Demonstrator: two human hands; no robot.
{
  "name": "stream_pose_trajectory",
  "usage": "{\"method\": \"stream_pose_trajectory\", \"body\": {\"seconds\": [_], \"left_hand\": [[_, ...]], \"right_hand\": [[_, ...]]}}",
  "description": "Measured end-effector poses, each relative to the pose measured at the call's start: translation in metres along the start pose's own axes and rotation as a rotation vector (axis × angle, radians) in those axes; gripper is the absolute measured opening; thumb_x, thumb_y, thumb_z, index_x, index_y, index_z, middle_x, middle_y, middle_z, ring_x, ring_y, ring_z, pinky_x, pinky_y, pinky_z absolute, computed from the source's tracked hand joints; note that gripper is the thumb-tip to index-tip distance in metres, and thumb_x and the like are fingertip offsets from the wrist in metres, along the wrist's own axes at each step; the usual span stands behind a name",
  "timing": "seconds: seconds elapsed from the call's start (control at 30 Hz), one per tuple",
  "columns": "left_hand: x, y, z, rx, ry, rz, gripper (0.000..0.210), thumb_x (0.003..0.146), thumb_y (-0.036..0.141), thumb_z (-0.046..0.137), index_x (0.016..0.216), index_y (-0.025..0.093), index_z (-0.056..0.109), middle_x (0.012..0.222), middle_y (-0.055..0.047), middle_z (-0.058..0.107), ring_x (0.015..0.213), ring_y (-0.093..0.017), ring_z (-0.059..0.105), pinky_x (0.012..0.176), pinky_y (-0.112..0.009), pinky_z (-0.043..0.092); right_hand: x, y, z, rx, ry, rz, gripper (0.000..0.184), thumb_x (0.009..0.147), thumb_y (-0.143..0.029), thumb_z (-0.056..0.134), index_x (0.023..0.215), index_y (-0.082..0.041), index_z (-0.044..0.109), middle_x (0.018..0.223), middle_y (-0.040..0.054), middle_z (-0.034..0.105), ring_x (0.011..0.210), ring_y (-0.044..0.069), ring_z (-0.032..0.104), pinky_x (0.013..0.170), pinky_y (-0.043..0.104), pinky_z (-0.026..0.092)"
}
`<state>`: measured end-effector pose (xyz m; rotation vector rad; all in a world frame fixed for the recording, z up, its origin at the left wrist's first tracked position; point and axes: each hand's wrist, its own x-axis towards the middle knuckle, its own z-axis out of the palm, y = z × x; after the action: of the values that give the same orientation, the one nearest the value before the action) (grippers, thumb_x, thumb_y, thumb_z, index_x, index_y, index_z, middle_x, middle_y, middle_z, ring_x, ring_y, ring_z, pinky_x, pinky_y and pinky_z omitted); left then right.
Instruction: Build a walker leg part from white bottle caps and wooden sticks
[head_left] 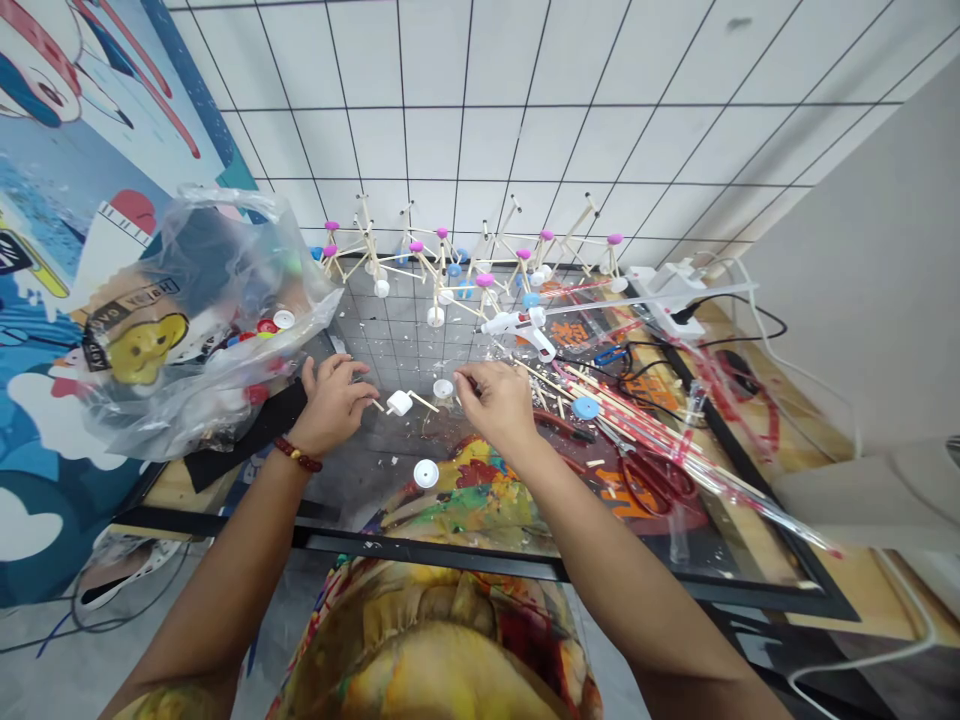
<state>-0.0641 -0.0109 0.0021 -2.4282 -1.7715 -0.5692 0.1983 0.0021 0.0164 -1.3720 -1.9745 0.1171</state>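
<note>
My left hand (337, 405) is over the glass tabletop with its fingers apart. Its fingertips are close to one end of a short wooden stick beside a white cap-like piece (399, 403); whether they touch it I cannot tell. Another short stick (424, 402) juts from that piece's right side. My right hand (498, 402) is closed in a pinch just right of a white round cap (443, 388). Anything between those fingers is hidden. A white disc (426, 473) with a centre hole lies nearer to me.
Stick figures with pink, blue and white caps (485, 281) line the back. A white glue gun (525, 328), wooden sticks (615, 400), red-handled scissors (652, 480) and a power strip (667, 300) are at right. A plastic bag (202, 330) of caps stands left.
</note>
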Motion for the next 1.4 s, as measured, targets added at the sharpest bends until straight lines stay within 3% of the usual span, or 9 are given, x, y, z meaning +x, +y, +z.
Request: {"method": "stream_pose_trajectory", "body": {"seconds": [0.3, 0.47, 0.57, 0.63, 0.73, 0.87, 1.07, 1.23, 1.4], "left_hand": [[0.003, -0.003, -0.013, 0.074, 0.065, -0.101, 0.021, 0.09, 0.018, 0.046, 0.081, 0.021, 0.066, 0.1, -0.008, 0.072, 0.117, -0.033, 0.053, 0.107, -0.065, 0.017], [0.003, -0.014, -0.025, 0.02, 0.133, -0.124, 0.017, 0.086, 0.028, 0.058, 0.075, 0.021, 0.069, 0.084, -0.005, 0.072, 0.099, -0.027, 0.061, 0.104, -0.053, 0.03], [0.002, -0.021, -0.025, -0.064, 0.03, 0.003, 0.016, 0.082, 0.021, 0.057, 0.085, 0.022, 0.073, 0.099, -0.005, 0.073, 0.103, -0.025, 0.059, 0.098, -0.044, 0.039], [0.001, -0.023, -0.023, -0.064, -0.042, 0.077, 0.027, 0.08, 0.015, 0.054, 0.092, 0.025, 0.075, 0.111, -0.004, 0.071, 0.11, -0.025, 0.056, 0.102, -0.047, 0.036], [-0.001, -0.022, -0.019, -0.017, -0.095, 0.091, 0.025, 0.08, 0.016, 0.055, 0.081, 0.028, 0.077, 0.113, -0.003, 0.07, 0.115, -0.029, 0.052, 0.105, -0.054, 0.029], [-0.001, -0.021, -0.019, -0.001, -0.126, 0.053, 0.021, 0.081, 0.021, 0.057, 0.069, 0.027, 0.073, 0.107, -0.003, 0.071, 0.11, -0.029, 0.054, 0.101, -0.053, 0.031], [0.0, -0.03, -0.025, -0.025, -0.086, 0.013, 0.019, 0.085, 0.021, 0.049, 0.086, 0.022, 0.068, 0.101, -0.006, 0.072, 0.103, -0.028, 0.057, 0.095, -0.047, 0.039], [-0.005, -0.037, -0.026, -0.144, -0.143, 0.118, 0.03, 0.078, 0.015, 0.05, 0.095, 0.023, 0.074, 0.104, -0.006, 0.071, 0.103, -0.024, 0.06, 0.094, -0.04, 0.045], [-0.008, -0.032, -0.027, -0.141, -0.203, 0.132, 0.027, 0.079, 0.016, 0.051, 0.08, 0.025, 0.076, 0.099, -0.007, 0.069, 0.096, -0.023, 0.06, 0.09, -0.04, 0.047]], "right_hand": [[0.002, 0.002, -0.001, -0.009, 0.004, 0.014, 0.015, 0.089, -0.024, 0.06, 0.086, -0.024, 0.074, 0.081, 0.0013, 0.075, 0.083, 0.021, 0.064, 0.076, 0.033, 0.029], [0.003, 0.005, -0.001, -0.001, 0.05, 0.003, 0.013, 0.09, -0.024, 0.061, 0.085, -0.023, 0.074, 0.082, 0.0014, 0.075, 0.083, 0.021, 0.064, 0.076, 0.033, 0.029], [0.006, 0.009, -0.004, 0.013, 0.1, 0.006, 0.014, 0.089, -0.025, 0.061, 0.084, -0.022, 0.073, 0.08, 0.0016, 0.074, 0.081, 0.02, 0.064, 0.076, 0.034, 0.03], [0.009, 0.014, -0.009, 0.038, 0.157, 0.02, 0.016, 0.09, -0.027, 0.059, 0.084, -0.022, 0.073, 0.079, 0.0018, 0.073, 0.078, 0.019, 0.063, 0.077, 0.034, 0.032], [0.014, 0.019, -0.017, 0.098, 0.251, 0.025, 0.019, 0.091, -0.029, 0.057, 0.083, -0.022, 0.072, 0.077, 0.0014, 0.071, 0.074, 0.018, 0.062, 0.076, 0.033, 0.035], [0.017, 0.021, -0.022, 0.153, 0.317, -0.008, 0.019, 0.091, -0.03, 0.057, 0.082, -0.022, 0.072, 0.074, 0.0008, 0.071, 0.072, 0.017, 0.063, 0.075, 0.032, 0.038], [0.012, 0.016, -0.012, 0.126, 0.27, -0.089, 0.015, 0.09, -0.027, 0.06, 0.082, -0.022, 0.072, 0.074, -0.0001, 0.071, 0.072, 0.016, 0.062, 0.075, 0.032, 0.035], [0.009, 0.014, -0.01, 0.104, 0.21, -0.088, 0.016, 0.092, -0.028, 0.058, 0.086, -0.023, 0.072, 0.08, 0.0011, 0.073, 0.078, 0.018, 0.063, 0.079, 0.033, 0.034], [0.009, 0.01, -0.012, 0.075, 0.143, -0.035, 0.02, 0.093, -0.03, 0.055, 0.086, -0.022, 0.072, 0.08, 0.0026, 0.073, 0.077, 0.019, 0.063, 0.081, 0.034, 0.035]]}}
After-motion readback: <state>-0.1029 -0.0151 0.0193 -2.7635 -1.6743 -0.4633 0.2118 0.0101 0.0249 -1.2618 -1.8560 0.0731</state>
